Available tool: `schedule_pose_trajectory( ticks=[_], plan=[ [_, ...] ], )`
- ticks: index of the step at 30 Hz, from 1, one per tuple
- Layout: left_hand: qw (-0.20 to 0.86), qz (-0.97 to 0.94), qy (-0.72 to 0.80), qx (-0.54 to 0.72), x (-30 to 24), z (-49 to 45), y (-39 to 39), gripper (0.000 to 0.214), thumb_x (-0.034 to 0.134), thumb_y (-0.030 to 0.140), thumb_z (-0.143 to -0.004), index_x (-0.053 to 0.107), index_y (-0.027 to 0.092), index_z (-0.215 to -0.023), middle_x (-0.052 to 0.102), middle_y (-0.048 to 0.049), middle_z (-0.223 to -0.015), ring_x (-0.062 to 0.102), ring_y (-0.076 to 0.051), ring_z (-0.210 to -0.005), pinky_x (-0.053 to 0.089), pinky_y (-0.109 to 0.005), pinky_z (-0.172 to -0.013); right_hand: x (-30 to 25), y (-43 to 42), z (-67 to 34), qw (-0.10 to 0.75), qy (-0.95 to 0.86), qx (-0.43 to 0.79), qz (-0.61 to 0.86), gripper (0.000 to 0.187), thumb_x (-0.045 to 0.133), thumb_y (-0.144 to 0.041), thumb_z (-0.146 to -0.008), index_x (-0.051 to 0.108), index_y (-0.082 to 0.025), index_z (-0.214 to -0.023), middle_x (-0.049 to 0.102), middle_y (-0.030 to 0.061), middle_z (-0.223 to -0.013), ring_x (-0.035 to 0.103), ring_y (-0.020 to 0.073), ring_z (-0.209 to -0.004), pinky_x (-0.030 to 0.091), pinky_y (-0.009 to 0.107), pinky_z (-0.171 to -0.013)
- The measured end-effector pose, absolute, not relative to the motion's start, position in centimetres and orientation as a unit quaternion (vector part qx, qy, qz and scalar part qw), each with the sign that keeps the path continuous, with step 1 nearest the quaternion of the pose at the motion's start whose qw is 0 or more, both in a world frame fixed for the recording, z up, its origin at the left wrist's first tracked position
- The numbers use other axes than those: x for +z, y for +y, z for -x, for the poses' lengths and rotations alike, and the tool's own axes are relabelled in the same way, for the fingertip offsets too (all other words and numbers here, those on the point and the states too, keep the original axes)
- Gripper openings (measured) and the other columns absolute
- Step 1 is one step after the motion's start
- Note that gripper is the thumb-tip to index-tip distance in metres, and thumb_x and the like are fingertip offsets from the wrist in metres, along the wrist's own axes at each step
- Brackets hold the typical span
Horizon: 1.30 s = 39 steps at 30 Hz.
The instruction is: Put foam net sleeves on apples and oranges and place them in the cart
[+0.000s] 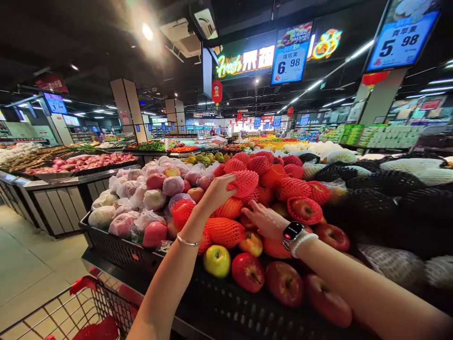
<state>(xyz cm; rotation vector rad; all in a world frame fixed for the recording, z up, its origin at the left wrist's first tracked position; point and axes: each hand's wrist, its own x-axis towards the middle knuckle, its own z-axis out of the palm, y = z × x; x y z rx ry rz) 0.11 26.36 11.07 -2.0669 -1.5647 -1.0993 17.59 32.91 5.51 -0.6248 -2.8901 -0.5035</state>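
Supermarket produce hall [198, 113]: dark ceiling, strip lights, fruit display in front.

Left hand [221, 191]: fingers and thumb closed on the near end of one red-netted fruit [247, 183], held at the top of the pile; contents of the net hidden. Silver bangle [188, 242] at the wrist.

Right hand [267, 222]: palm down, fingers partly extended and loosely bent over the pile, just below the held piece; whether the fingertips grip anything cannot be told. Smartwatch [293, 231] and pale bracelet [303, 241] at the wrist.

Beneath the hands: orange-netted fruit [224, 232], lying between the two forearms. Nearer the front edge, a row: one yellow-green apple [216, 261], then bare red apples [248, 272].

Left of the pile: bagged apples [155, 200] in a black crate [122, 246]. Right: dark-netted fruit [375, 186].

Lower left corner: wire shopping cart [38, 314], red fittings. Beyond, left: bin of reddish bulbs [78, 163].

Overhead: two price screens [290, 59], reading 6.98 and 5.98; lit "Fresh" sign [231, 64].
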Motion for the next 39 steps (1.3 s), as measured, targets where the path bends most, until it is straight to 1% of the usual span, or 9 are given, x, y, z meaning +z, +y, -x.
schedule_pose_trajectory(
  ticks=[3,7,11,14,17,21,25,31,39],
  plan=[
    [0.124,0.711,-0.516,-0.462,10.8,0.2,26.7,0.023,0.058,0.008,-0.072,0.064,0.012,-0.094,0.069,-0.0093,-0.097,0.063,-0.021,-0.09,0.05,-0.033,-0.085,5.2,32.4,-17.1,0.07,-0.954,-0.189,0.223,0.044,0.048,-0.001,-0.08,0.05,-0.012,-0.123,0.049,0.0217,-0.124,0.063,0.0283,-0.098,0.052,0.035,-0.077],
    [0.088,0.736,-0.469,-0.48,10.4,0.1,27.5,0.017,0.047,0.02,-0.083,0.063,0.014,-0.084,0.068,-0.0105,-0.094,0.061,-0.021,-0.093,0.047,-0.035,-0.092,5.1,32.4,-17.3,0.077,-0.954,-0.199,0.212,0.035,0.038,-0.002,-0.086,0.053,-0.01,-0.117,0.053,0.0201,-0.119,0.067,0.0252,-0.086,0.052,0.034,-0.07],
    [0.068,0.73,-0.454,-0.506,10.1,0.1,28.2,0.031,0.039,0.037,-0.088,0.062,0.017,-0.08,0.068,-0.0101,-0.09,0.059,-0.022,-0.096,0.044,-0.035,-0.096,5.4,33.2,-17.8,0.079,-0.964,-0.193,0.167,0.036,0.052,-0.009,-0.084,0.051,-0.012,-0.12,0.056,0.0146,-0.119,0.065,0.0235,-0.097,0.05,0.032,-0.083],
    [0.064,0.714,-0.467,-0.517,9.8,0.7,28.6,0.037,0.035,0.043,-0.087,0.06,0.016,-0.08,0.067,-0.01,-0.085,0.058,-0.023,-0.09,0.047,-0.036,-0.088,5.7,33.6,-18.1,0.079,-0.966,-0.193,0.152,0.044,0.06,-0.013,-0.08,0.05,-0.013,-0.123,0.058,0.0133,-0.121,0.063,0.0239,-0.103,0.047,0.034,-0.087],
    [0.067,0.7,-0.483,-0.521,9.5,1.3,28.8,0.036,0.037,0.044,-0.086,0.058,0.016,-0.078,0.066,-0.0094,-0.082,0.057,-0.022,-0.086,0.048,-0.036,-0.084,5.9,33.7,-17.9,0.075,-0.966,-0.198,0.148,0.047,0.062,-0.014,-0.079,0.049,-0.014,-0.124,0.062,0.0128,-0.117,0.062,0.0258,-0.104,0.046,0.037,-0.088],
    [0.075,0.699,-0.491,-0.515,9.4,1.3,28.9,0.032,0.04,0.04,-0.086,0.059,0.016,-0.08,0.067,-0.0095,-0.083,0.057,-0.023,-0.095,0.045,-0.037,-0.093,6.2,33.5,-17.7,0.07,-0.964,-0.212,0.147,0.052,0.066,-0.018,-0.076,0.048,-0.013,-0.124,0.064,0.0138,-0.115,0.06,0.0309,-0.105,0.045,0.041,-0.083],
    [0.079,0.699,-0.5,-0.506,9.7,1.1,28.2,0.03,0.035,0.031,-0.087,0.06,0.015,-0.083,0.067,-0.0091,-0.083,0.058,-0.022,-0.095,0.047,-0.035,-0.091,6.5,33.2,-18.0,0.072,-0.961,-0.225,0.145,0.039,0.054,-0.015,-0.083,0.048,-0.012,-0.121,0.063,0.0152,-0.114,0.062,0.0296,-0.101,0.041,0.044,-0.085],
    [0.082,0.696,-0.523,-0.485,9.8,0.6,27.7,0.028,0.035,0.025,-0.087,0.055,0.018,-0.069,0.062,-0.0053,-0.071,0.057,-0.019,-0.084,0.049,-0.031,-0.089,7.1,34.2,-18.8,0.05,-0.968,-0.215,0.115,0.041,0.054,-0.011,-0.079,0.048,-0.01,-0.12,0.064,0.0163,-0.112,0.061,0.0299,-0.1,0.04,0.043,-0.084],
    [0.035,0.699,-0.552,-0.453,8.3,0.7,29.2,0.029,0.033,0.029,-0.085,0.043,0.022,-0.059,0.051,-0.0006,-0.056,0.048,-0.016,-0.059,0.045,-0.028,-0.055,9.2,35.4,-19.9,0.022,-0.986,-0.141,0.086,0.05,0.066,-0.018,-0.08,0.046,-0.01,-0.125,0.064,0.014,-0.11,0.061,0.0253,-0.097,0.045,0.032,-0.079]
  ],
)
